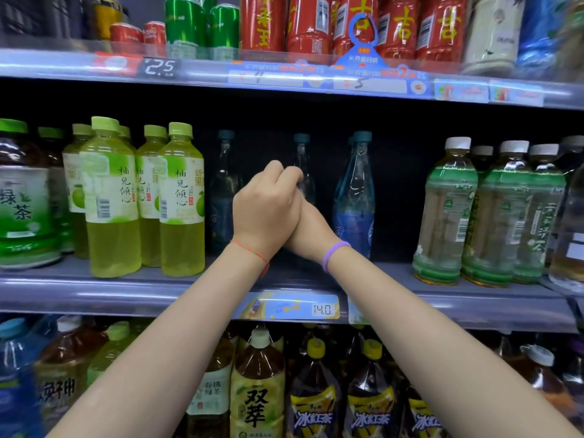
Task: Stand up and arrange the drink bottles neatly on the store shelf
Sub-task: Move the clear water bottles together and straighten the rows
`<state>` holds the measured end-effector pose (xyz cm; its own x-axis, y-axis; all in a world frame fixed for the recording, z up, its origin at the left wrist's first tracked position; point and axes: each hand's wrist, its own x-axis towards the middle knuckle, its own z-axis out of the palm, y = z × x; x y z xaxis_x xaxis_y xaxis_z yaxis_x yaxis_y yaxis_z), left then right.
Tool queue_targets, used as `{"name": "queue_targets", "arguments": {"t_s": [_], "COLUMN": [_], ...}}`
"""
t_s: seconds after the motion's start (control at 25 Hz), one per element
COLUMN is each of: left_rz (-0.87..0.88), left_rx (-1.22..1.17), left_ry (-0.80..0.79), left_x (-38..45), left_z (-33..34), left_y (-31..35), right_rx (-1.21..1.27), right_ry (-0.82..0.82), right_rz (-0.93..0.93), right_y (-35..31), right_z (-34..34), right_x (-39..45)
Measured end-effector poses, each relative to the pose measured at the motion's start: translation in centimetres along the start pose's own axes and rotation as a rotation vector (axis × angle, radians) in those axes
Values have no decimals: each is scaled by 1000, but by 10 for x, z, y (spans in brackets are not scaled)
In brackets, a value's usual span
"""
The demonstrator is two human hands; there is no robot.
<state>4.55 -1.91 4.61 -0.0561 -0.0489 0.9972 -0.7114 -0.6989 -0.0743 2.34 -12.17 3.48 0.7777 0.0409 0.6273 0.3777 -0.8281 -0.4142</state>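
Note:
On the middle shelf, three clear bottles with dark teal caps stand apart from each other. One is back on the left and one with a blue label is nearer the front on the right. The middle bottle stands far back. My left hand, with a red string at the wrist, has its fingers curled at this bottle's neck. My right hand, with a purple band at the wrist, reaches in under and behind the left hand. Its fingers are hidden.
Yellow-green pomelo drink bottles stand in rows to the left, and green tea bottles to the right. Red and green cans fill the shelf above. Large tea bottles stand on the shelf below. The upper shelf edge overhangs my hands.

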Motion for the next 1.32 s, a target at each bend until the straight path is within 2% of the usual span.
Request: {"name": "queue_targets", "arguments": {"t_s": [0.12, 0.2, 0.24, 0.32, 0.44, 0.52, 0.64, 0.8, 0.88, 0.96, 1.12, 1.16, 1.24, 1.32], "left_rz": [-19, -176, -286, -531, -857, -948, -981, -991, -982, -939, -887, -880, -884, -945], "left_rx": [-170, -350, -455, -653, -835, -837, -866, -877, -879, -814, -536, -440, -376, -469], "left_ry": [147, 152, 104, -96, -439, -595, -633, -628, -651, -655, -405, -405, -540, -668], "left_x": [22, 34, 36, 32, 16, 9, 6, 4, -1, -9, -14, -12, -7, -1], "left_z": [-16, -21, -21, -14, 2, 8, 13, 25, 29, 32, 29, 31, 40, 46], "left_y": [23, 36, 40, 46, 62, 78, 101, 125, 132, 135, 142, 137, 131, 129], "right_rx": [-62, 83, 139, 112, -146, -324, -541, -816, -854, -866, -747, -682, -571, -483], "right_ry": [140, 220, 262, 353, 427, 443, 507, 745, 775, 763, 749, 748, 710, 645], "right_rz": [-110, -72, -5, 70, 84, 136, 206, 93, 37, -62, -328, -378, -428, -449], "right_y": [-13, -22, -23, -23, -11, 2, 14, 30, 41, 50, 56, 54, 50, 51], "right_z": [-18, -38, -48, -67, -87, -96, -111, -122, -124, -123, -118, -116, -113, -106], "right_x": [-12, -20, -24, -33, -43, -47, -53, -62, -67, -70, -82, -86, -92, -93]}}
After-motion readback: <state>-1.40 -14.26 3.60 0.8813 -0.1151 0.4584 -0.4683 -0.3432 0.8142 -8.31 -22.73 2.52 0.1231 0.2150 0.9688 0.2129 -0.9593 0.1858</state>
